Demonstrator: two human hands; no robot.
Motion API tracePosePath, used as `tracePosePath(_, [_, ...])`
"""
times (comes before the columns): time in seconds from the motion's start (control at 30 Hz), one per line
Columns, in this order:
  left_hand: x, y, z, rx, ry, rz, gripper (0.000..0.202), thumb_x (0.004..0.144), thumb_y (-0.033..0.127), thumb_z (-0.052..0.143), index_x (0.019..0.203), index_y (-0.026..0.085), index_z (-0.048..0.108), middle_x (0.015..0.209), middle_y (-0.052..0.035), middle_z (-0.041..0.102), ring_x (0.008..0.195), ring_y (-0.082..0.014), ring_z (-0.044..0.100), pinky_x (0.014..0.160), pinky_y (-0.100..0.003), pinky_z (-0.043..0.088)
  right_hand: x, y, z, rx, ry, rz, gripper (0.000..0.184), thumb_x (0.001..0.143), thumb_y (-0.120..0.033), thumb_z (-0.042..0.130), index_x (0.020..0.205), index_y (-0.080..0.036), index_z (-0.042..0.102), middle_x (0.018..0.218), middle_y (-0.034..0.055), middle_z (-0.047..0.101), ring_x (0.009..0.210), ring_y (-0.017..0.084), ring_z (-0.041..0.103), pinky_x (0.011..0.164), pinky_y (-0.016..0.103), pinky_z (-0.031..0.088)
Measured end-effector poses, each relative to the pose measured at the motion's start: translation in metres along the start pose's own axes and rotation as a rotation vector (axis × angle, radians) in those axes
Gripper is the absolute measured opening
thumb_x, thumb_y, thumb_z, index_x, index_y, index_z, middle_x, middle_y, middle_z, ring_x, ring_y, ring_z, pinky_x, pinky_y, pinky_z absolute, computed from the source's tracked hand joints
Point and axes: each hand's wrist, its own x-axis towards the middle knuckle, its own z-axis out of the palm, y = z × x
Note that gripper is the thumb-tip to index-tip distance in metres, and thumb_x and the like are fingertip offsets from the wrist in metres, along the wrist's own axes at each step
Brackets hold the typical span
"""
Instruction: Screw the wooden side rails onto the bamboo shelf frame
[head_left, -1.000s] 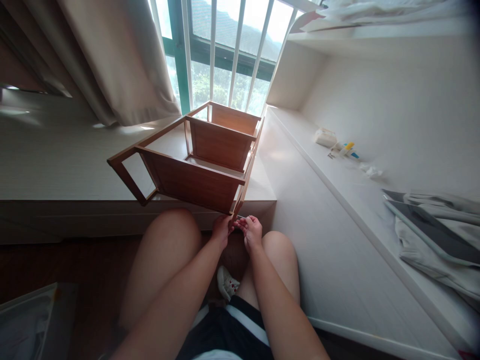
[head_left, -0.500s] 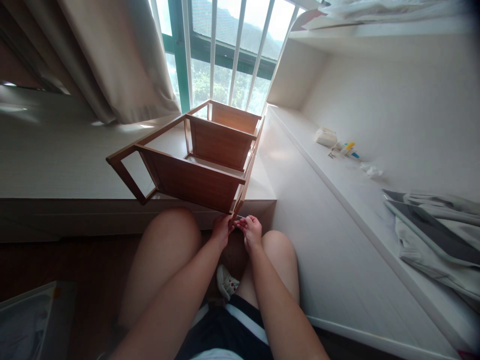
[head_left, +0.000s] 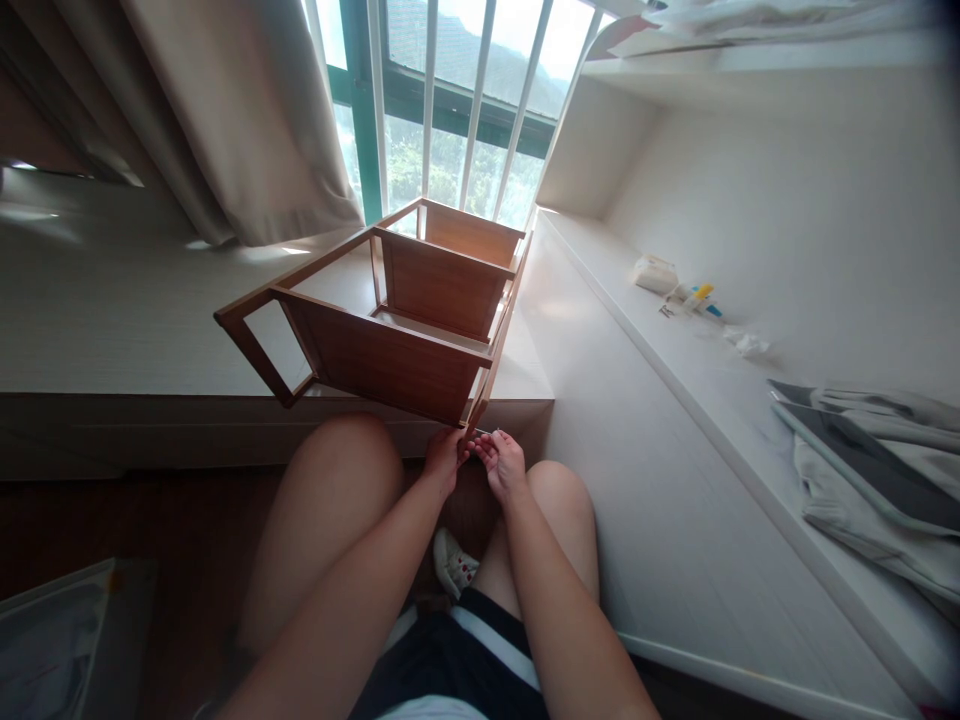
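Note:
A brown wooden shelf rack (head_left: 390, 370) lies tilted on the pale window ledge, its near corner jutting over the edge toward me. My left hand (head_left: 447, 458) is closed around the end of the rack's near right leg. Close beside it, on the right, my right hand (head_left: 501, 460) is pinched with its fingers curled at that same leg end. A thin, rod-like piece (head_left: 484, 432) shows between the right fingertips and the leg; its exact kind is too small to tell.
The pale ledge (head_left: 112, 310) runs left under a beige curtain (head_left: 247, 150). Behind the rack stands a barred window (head_left: 450, 130). A white side counter (head_left: 645, 350) on my right bears a small box (head_left: 655, 273), crumpled tissue (head_left: 746, 342) and folded clothes (head_left: 885, 470). A plastic bin (head_left: 97, 630) stands low left.
Almost nothing differs. The view has shifted very slightly, and both hands stay at the rack's leg end.

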Motion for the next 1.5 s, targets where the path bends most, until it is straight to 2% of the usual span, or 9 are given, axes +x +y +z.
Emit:
tracePosePath(0.3, [-0.002,0.001,0.001,0.02,0.008,-0.005,0.01,0.09,0.022,0.068,0.091,0.012,0.066,0.084,-0.0005,0.069,0.063,-0.0082,0.06,0.055,-0.02,0.047,0.011,0.003,-0.002,-0.202,0.077,-0.106,0.027,0.073,-0.031,0.077,0.085,-0.017,0.058,0.064,-0.001,0.069,0.055,0.013,0.066,0.051,0.021,0.053])
tracePosePath(0.53, [-0.002,0.002,0.0,0.042,-0.003,-0.006,0.01,0.092,0.021,0.065,0.095,0.011,0.065,0.088,-0.0017,0.068,0.063,-0.0074,0.058,0.052,-0.018,0.045,0.013,-0.002,0.0,-0.301,0.051,-0.135,0.029,0.07,-0.037,0.074,0.085,-0.018,0.058,0.064,-0.002,0.069,0.05,0.012,0.062,0.044,0.02,0.048])
tracePosePath(0.77, [-0.002,0.001,0.0,0.057,0.01,-0.004,0.013,0.093,0.024,0.066,0.094,0.012,0.065,0.088,-0.0016,0.068,0.066,-0.0085,0.06,0.057,-0.02,0.05,0.014,-0.001,0.0,-0.284,0.021,-0.054,0.024,0.073,-0.038,0.07,0.078,-0.019,0.055,0.054,-0.0044,0.062,0.042,0.011,0.055,0.039,0.018,0.041])
tracePosePath(1.03, [0.0,0.0,0.0,0.06,0.025,-0.004,0.014,0.093,0.025,0.065,0.093,0.012,0.065,0.088,-0.0014,0.068,0.068,-0.0092,0.061,0.06,-0.022,0.052,0.012,-0.004,0.001,-0.209,0.003,0.087,0.024,0.077,-0.036,0.071,0.071,-0.019,0.054,0.052,-0.0013,0.059,0.041,0.011,0.052,0.039,0.022,0.045])
tracePosePath(1.5, [-0.003,0.001,0.001,0.062,0.026,0.001,0.014,0.093,0.026,0.065,0.093,0.012,0.065,0.088,-0.0016,0.067,0.068,-0.0091,0.06,0.06,-0.022,0.052,0.008,-0.003,-0.001,-0.252,0.068,-0.056,0.029,0.072,-0.04,0.074,0.071,-0.018,0.056,0.052,-0.0029,0.06,0.039,0.008,0.05,0.037,0.018,0.038])
